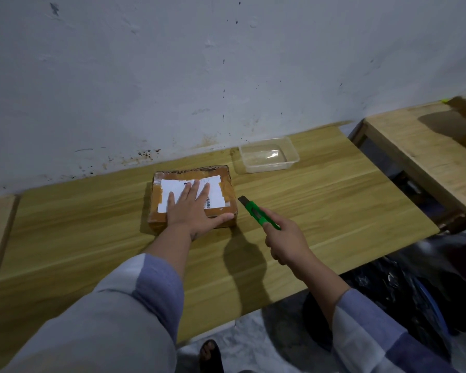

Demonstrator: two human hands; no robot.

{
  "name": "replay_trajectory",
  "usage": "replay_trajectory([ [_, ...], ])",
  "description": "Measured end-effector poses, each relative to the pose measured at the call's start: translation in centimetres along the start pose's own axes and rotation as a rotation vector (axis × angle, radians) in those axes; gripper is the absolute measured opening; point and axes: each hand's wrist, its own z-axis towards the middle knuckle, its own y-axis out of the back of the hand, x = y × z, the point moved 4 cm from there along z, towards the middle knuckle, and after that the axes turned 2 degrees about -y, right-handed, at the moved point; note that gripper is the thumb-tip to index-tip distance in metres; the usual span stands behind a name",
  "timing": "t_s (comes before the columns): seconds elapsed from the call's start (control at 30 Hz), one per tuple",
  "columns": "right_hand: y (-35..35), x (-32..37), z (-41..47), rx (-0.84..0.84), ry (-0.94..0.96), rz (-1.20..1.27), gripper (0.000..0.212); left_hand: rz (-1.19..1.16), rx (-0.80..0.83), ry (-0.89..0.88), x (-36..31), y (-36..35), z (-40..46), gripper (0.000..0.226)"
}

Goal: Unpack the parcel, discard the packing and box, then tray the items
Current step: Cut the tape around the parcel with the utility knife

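Parcel [191, 195], a brown taped cardboard box with a white label [193, 191] on top, lies shut at the middle of the wooden table [320, 200], near the wall. Left hand [193, 208] rests flat on its lid, fingers spread apart, gripping nothing. Right hand [287, 238], at 4 o'clock from the parcel, is closed around a green box cutter [257, 211], its blade pointing toward the box's right edge without touching it. Clear plastic tray [269, 154] stands at 1 o'clock from the parcel, just apart from it
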Motion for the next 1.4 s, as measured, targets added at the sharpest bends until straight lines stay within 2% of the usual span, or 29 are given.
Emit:
replay_trajectory([
  [0.27,-1.4,0.8,1.4,0.002,0.109,-0.006,0.043,-0.045,-0.016,-0.008,0.6,-0.3,-1.9,0.109],
  [0.47,-2.3,1.0,2.3,0.008,0.118,-0.028,0.044,-0.164,-0.134,0.077,0.8,0.1,-2.2,0.073],
  [0.57,-2.3,1.1,2.9,0.008,0.113,-0.02,0.044,-0.143,-0.209,0.079,0.7,0.8,-1.6,0.064],
  [0.73,-2.6,1.2,3.9,0.006,0.113,-0.008,0.044,-0.076,-0.187,0.028,0.6,1.9,0.5,0.062],
  [1.0,-3.1,1.6,5.3,0.005,0.134,0.031,0.044,0.048,-0.255,-0.013,1.0,2.2,2.3,0.055],
  [1.4,-3.9,2.4,5.8,-0.012,0.156,-0.015,0.044,-0.042,-0.317,0.0,0.9,1.6,1.8,0.049],
])
